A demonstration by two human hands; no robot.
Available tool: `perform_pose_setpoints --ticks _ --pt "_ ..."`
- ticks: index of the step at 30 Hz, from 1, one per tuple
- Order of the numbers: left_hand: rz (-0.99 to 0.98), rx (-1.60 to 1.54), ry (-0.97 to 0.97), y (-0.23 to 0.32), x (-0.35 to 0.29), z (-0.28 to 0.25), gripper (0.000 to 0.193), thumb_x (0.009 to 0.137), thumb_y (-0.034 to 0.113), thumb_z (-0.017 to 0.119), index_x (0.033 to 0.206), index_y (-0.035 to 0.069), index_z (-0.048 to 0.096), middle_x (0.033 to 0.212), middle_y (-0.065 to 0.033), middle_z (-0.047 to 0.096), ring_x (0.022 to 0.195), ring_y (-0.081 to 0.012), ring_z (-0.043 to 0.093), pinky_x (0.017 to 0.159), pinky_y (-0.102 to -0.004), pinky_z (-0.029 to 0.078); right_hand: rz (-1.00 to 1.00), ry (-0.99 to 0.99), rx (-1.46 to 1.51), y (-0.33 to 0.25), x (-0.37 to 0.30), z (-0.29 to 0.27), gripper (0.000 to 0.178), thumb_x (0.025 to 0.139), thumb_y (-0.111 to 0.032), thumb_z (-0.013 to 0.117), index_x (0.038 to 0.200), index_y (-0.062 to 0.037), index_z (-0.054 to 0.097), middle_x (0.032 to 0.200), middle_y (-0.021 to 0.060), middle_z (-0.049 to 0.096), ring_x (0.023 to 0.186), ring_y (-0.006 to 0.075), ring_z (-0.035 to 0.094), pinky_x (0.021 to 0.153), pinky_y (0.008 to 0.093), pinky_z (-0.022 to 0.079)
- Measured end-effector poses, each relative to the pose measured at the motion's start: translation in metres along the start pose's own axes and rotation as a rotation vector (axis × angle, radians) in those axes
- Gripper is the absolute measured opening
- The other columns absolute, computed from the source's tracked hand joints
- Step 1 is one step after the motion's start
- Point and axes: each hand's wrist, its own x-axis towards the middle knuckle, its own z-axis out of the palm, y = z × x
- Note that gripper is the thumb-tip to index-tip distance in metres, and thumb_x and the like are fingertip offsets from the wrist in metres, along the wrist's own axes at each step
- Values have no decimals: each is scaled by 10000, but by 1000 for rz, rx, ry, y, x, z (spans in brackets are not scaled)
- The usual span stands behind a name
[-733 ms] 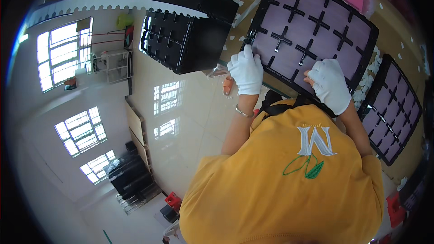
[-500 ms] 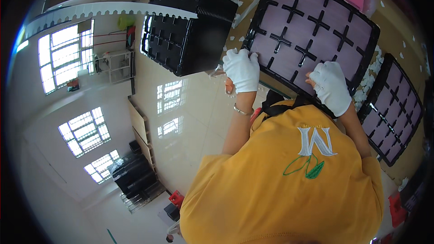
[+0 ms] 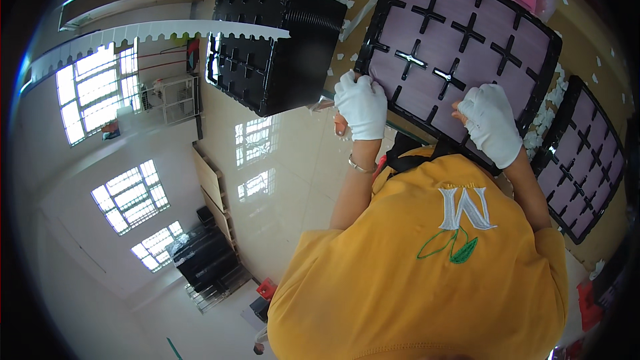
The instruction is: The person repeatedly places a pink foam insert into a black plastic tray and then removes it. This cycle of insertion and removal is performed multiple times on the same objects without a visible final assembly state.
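The big purple-and-black tray (image 3: 427, 77) is set on the brown counter (image 3: 581, 43) among white scraps (image 3: 539, 135). Its edge is touched by the curled left hand (image 3: 362, 107) and right hand (image 3: 493, 125); whether it is gripped cannot be told. Windows (image 3: 133, 198) are mirrored in the shiny floor (image 3: 297, 167).

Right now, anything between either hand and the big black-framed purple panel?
Nothing visible beyond the white gloves. Left hand is at the near-left corner of the panel; right hand overlaps its near side, toward the right. White scraps lie past its right edge, not in between.
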Motion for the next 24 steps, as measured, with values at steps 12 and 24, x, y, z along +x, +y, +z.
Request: perform_pose_setpoints --ticks 12,24 --pt "-307 -322 -142 5 9 -5 355 804 145 667 1131 42 574 819 -124 675 787 -315 652 726 -419 510 16 -50 -5 3 -3 12 133 748 -174 699 694 -71 634 689 114 571 700 300 564 660 417 429" --pt "-281 -337 -148 -12 -3 -14 395 807 142 665 1170 17 571 998 -154 642 825 -310 636 749 -402 512 4 -28 -30 -3 0 8 113 735 -149 692 684 -70 630 692 120 572 701 305 568 666 417 436"
